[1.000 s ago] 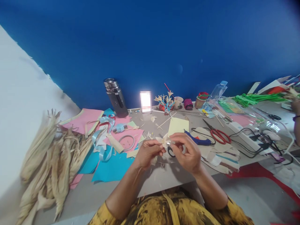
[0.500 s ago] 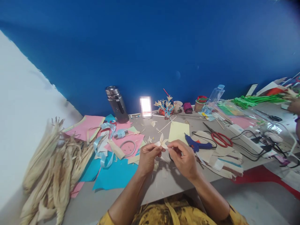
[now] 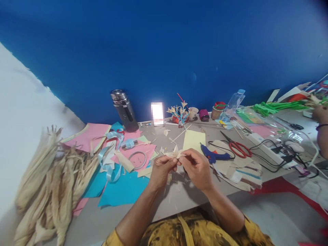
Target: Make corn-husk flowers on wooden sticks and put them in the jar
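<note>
A small cream flower [image 3: 175,152] with pointed petals, which looks like dried corn husk, is pinched between both hands above the table. My left hand [image 3: 163,171] grips its base from the left with thumb and fingers. From the right, my right hand [image 3: 198,167] pinches the flower too, its fingertips touching those of the left. The fingers hide the flower's lower part. Beyond the hands, similar flowers on blue stems [image 3: 182,112] stand in a bunch. A blue glue gun [image 3: 214,155] lies just right of my right hand.
Dried corn husks [image 3: 57,191] are heaped at left. Coloured paper [image 3: 120,191], blue ribbon [image 3: 112,172] and a dark flask [image 3: 125,111] stand or lie nearby. On the right are red-handled scissors [image 3: 239,149], a glove [image 3: 243,174], a power strip [image 3: 271,150] and another person's hand [image 3: 320,114].
My right hand has shifted slightly left, and its fingertips now meet the left hand's at the flower's base. The camera view has moved slightly.
</note>
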